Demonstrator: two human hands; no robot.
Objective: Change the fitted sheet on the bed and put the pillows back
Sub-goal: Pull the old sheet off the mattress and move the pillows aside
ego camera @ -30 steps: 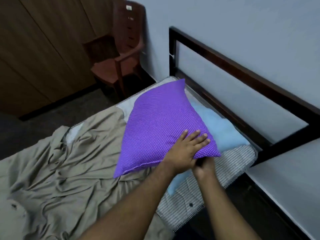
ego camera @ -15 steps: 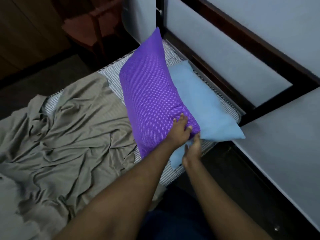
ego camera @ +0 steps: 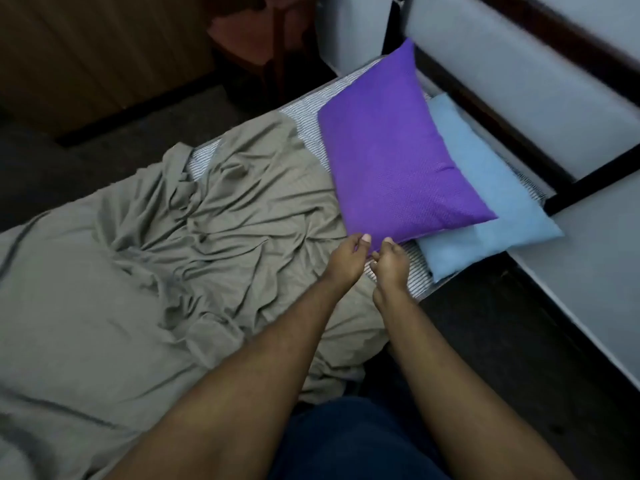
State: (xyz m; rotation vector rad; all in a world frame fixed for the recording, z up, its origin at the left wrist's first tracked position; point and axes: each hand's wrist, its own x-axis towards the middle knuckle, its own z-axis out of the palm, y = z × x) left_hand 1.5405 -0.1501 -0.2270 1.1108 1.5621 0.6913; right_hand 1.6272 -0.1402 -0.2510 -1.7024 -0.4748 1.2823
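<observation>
Both hands, left [ego camera: 346, 259] and right [ego camera: 389, 263], fingers curled, pinching near corner of plump purple fabric pillow [ego camera: 394, 150], stacked over pale blue pillow [ego camera: 491, 209], presumably to clear crumpled grey-brown sheet [ego camera: 173, 254].

One view only: a head-worn wide-angle camera, looking forward and steeply down from above the near side of the bed [ego camera: 311, 109]. The forearms enter from the bottom edge; the hands [ego camera: 367, 261] sit close, near frame centre. The headboard [ego camera: 519, 109] runs diagonally across the upper right. The image edges bend visibly. No second view overlaps.
</observation>
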